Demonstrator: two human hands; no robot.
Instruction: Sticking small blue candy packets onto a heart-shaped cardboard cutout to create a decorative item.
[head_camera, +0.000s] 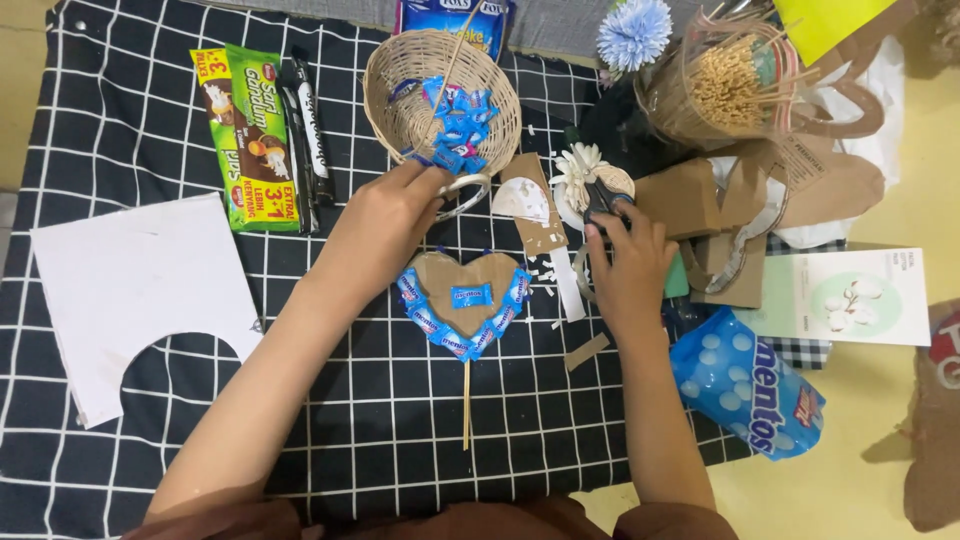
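Black cloth (380, 440) with a white grid: underlies everything, spread beneath both forearms.

White sheet (130, 290): flat, with a half-round notch cut from its near edge; well to the left of the left hand.

Blue candy bag (745, 385): lies slantwise, near the right forearm on its outer side.

Wicker basket (440, 95): round, tipped toward the person, holding blue wrapped candies; just beyond the left hand.

Cardboard heart (465, 300): brown, lying flat between the two hands and nearer the person than either. Its long axis runs away from the person, lobes at the far end, tip at the near end. From the tip a thin wooden stick (466, 400) continues straight toward the person. Blue wrapped candies edge both lower sides down to the tip; one more sits at the centre.

Left hand (385, 225): fingers curled at the basket's near rim, fingertips on a white tape ring (462, 195); whether it grips the ring cannot be told.

Right hand (630, 265): fingers bent around dark-handled scissors (603, 200), held closed on them, beside a white paper flower (578, 165).

Cardboard scraps (585, 350): small brown and white offcuts, scattered between the hands.
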